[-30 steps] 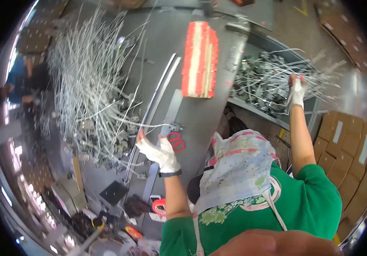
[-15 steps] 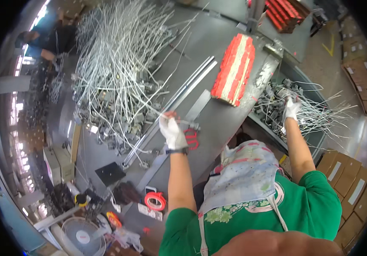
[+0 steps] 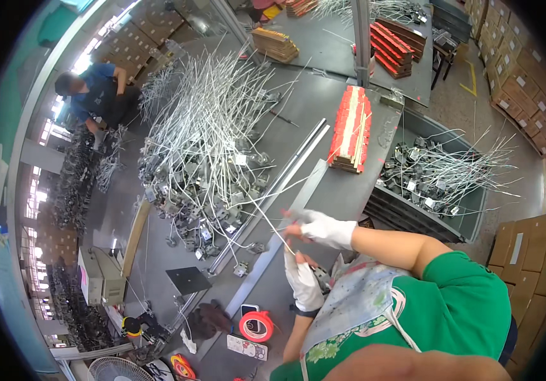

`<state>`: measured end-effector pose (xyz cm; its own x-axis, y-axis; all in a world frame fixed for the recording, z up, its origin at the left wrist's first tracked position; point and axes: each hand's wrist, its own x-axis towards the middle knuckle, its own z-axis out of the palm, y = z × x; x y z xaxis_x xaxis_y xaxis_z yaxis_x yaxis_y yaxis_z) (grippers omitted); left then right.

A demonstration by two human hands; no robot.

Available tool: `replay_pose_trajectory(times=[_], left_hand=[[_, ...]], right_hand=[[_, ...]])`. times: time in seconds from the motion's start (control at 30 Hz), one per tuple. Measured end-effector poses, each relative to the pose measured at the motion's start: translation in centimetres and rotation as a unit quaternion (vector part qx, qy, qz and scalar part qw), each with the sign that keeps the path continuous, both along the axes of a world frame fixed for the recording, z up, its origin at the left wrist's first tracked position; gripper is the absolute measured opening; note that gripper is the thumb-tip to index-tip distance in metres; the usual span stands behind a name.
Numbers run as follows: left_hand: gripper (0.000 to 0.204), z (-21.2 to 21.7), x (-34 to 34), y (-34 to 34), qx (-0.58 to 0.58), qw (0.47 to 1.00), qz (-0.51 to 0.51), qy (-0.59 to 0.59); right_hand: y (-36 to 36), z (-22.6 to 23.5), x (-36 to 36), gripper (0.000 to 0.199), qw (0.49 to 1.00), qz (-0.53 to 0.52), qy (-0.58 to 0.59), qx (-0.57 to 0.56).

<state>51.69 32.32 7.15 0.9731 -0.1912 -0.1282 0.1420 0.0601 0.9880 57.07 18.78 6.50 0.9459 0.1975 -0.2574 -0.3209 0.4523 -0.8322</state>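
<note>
Both my hands wear white gloves with bare fingertips and are close together before the apron. My left hand (image 3: 303,280) is closed on a small grey boxy part (image 3: 321,275) with a white cable (image 3: 280,236), partly hidden by the fingers. Just above it, my right hand (image 3: 325,228) has its fingertips at the cable; motion blur hides whether they pinch it. Left of both hands lies a large heap of similar grey parts (image 3: 212,209) with long white cables (image 3: 203,108). Metal rails (image 3: 273,193) run along the table between the heap and my hands.
A grey bin (image 3: 473,219) of cabled parts stands at right. A red-and-cream stack (image 3: 351,130) sits on the table's far right. Nearer are red tape (image 3: 256,326), a phone (image 3: 249,310), a black plate (image 3: 188,280) and a fan (image 3: 117,369). A person (image 3: 92,95) works far left.
My right hand has left the bin and come over to my left hand. The left hand has drawn back toward the apron with the cabled part. The view has shifted.
</note>
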Motion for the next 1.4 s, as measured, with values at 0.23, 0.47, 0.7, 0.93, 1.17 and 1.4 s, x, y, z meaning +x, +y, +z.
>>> replay_pose_trajectory(times=[0.23,0.47,0.7,0.93,1.17,1.4], left_hand=[[0.046,-1.6,-4.4,6.1,0.095,0.989,-0.089,-0.075],[0.051,-0.8,-0.4,7.6,0.267,0.903,-0.180,-0.283],[0.053,-5.6,4.0,0.8,0.326,0.848,-0.266,-0.321],[0.043,-7.5,5.4,-12.3,0.299,0.824,-0.287,-0.386],[0.036,-10.2,6.6,-21.5,0.219,0.894,-0.299,-0.253],[0.033,-10.1,6.7,-25.6,0.259,0.898,-0.306,-0.184]], right_hand=[[0.9,1.5,5.3,0.035,0.992,0.035,0.080,0.087],[-7.4,6.5,3.6,0.028,0.940,-0.300,-0.079,0.145],[-14.0,-0.2,-1.3,0.023,0.856,-0.509,-0.081,0.042],[-21.3,-8.9,-1.1,0.029,0.886,-0.452,0.104,0.017],[-27.3,-12.9,-0.3,0.028,0.889,-0.438,0.134,-0.014],[-29.4,-11.7,-1.0,0.034,0.892,-0.417,0.174,0.012]])
